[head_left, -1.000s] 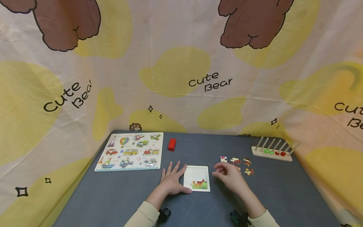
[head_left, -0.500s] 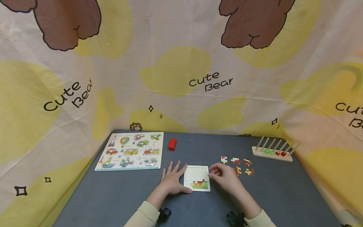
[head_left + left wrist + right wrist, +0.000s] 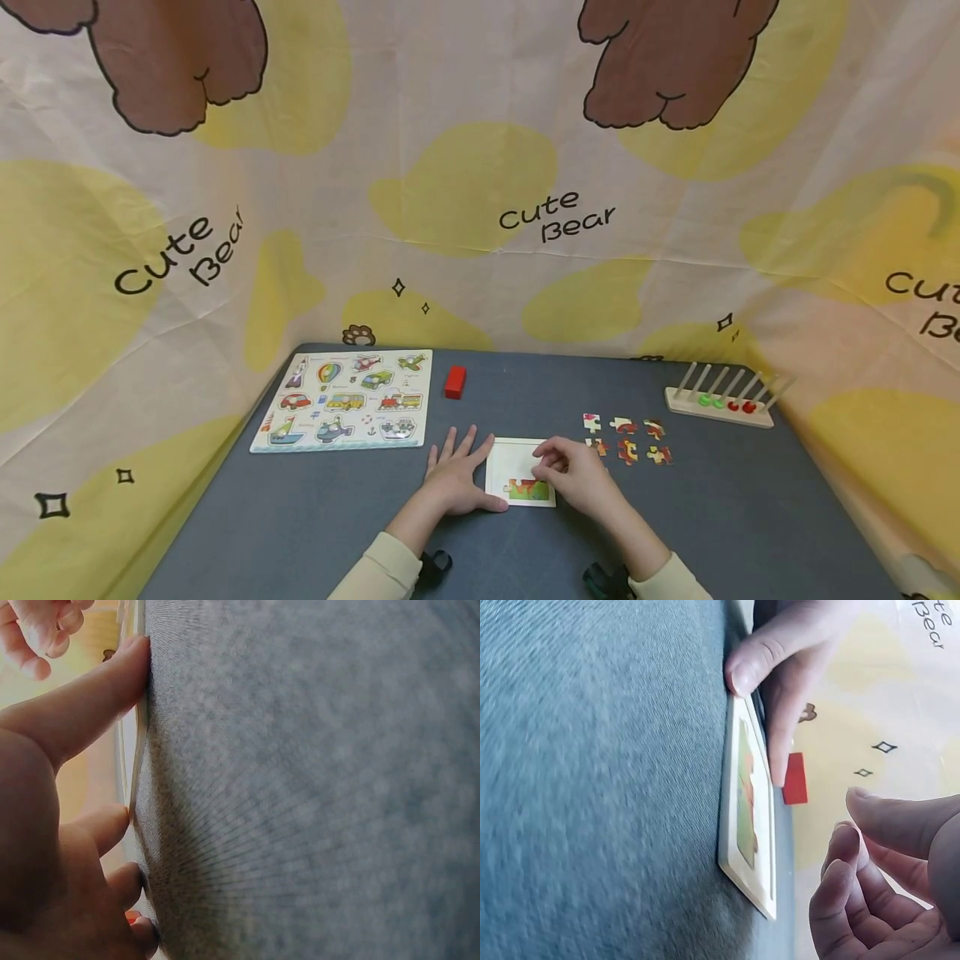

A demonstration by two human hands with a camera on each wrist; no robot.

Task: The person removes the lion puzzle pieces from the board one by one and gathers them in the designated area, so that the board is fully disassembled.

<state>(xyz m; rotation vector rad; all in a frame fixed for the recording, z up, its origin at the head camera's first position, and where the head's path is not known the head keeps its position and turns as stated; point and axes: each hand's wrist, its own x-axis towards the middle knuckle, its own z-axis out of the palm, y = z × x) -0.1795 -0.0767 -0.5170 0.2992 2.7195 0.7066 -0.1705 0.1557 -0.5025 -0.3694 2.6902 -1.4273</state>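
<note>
A white puzzle tray (image 3: 512, 457) lies flat on the table, with joined jigsaw pieces (image 3: 527, 490) showing red, orange and green along its lower part. Spread wide, my left hand (image 3: 453, 485) rests at the tray's left side; thumb and index finger touch its edge. My right hand (image 3: 576, 477) is over the tray's right side, its fingers loosely bent. In the right wrist view a gap shows between this hand's (image 3: 900, 877) thumb and index finger, and no piece is visible there. Several loose jigsaw pieces (image 3: 627, 452) lie right of the tray.
A vehicle picture board (image 3: 341, 402) lies at the back left, with a red block (image 3: 454, 382) to its right. At the back right stands a wooden peg stand (image 3: 718, 406) with green and red beads. A printed cloth (image 3: 465, 183) hangs behind the table.
My right hand has moved left from beside the loose pieces to over the tray's right side, uncovering a loose piece. My left hand has stayed in place.
</note>
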